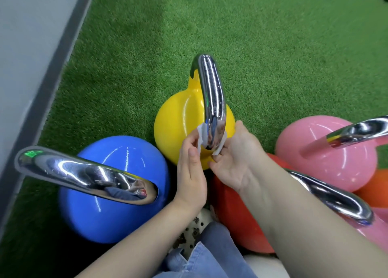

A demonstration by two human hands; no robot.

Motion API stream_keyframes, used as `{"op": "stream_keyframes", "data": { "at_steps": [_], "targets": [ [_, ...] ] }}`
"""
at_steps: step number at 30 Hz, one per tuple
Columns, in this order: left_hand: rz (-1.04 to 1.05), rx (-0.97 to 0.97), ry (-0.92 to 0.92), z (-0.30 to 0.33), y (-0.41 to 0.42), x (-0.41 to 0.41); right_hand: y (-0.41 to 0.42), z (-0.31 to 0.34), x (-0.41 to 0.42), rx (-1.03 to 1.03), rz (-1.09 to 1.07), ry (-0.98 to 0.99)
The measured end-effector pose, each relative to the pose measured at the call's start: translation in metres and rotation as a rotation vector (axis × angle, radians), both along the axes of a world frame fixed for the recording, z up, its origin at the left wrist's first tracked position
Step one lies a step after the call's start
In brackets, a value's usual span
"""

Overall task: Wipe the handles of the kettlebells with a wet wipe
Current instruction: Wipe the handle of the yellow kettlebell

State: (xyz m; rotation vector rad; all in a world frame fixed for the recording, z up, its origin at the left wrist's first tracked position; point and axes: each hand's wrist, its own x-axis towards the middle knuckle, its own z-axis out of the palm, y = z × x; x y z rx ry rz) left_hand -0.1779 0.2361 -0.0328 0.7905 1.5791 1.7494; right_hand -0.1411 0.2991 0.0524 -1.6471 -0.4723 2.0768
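1. My left hand pinches one end of the wet wipe and my right hand pinches the other. Both grips are pressed together on the cloth, which loops around the near end of the chrome handle of the yellow kettlebell.
2. The wipe sits low on the handle, close to where it joins the yellow body. I judge it could snag or bunch up there instead of sliding along the bar.
3. The cloth is thin and both ends are held only by fingertips. If I pull harder on one side, I reckon the other end could slip free, or the wipe could tear.
4. The blue kettlebell, the red kettlebell and the pink kettlebell crowd in close on the green turf floor. A wide sawing motion could knock my forearms against their handles.
5. The far end of the yellow one's handle may go unwiped if I stay at this end.
6. Containers: I see none here, nor any wipe packet or bin.
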Motion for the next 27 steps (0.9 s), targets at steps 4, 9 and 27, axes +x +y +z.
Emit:
{"op": "stream_keyframes", "data": {
  "at_steps": [4, 9, 27],
  "targets": [
    [-0.058, -0.049, -0.024, 0.003, 0.0, -0.001, -0.008, -0.001, -0.01, -0.006, -0.095, 0.008],
    [-0.207, -0.052, -0.14, 0.019, -0.002, 0.001, -0.013, 0.005, -0.003, 0.064, 0.004, 0.045],
    [-0.305, -0.328, -0.286, 0.112, 0.025, -0.046, 0.044, 0.042, 0.009, 0.459, 0.357, -0.199]
  ]
}}
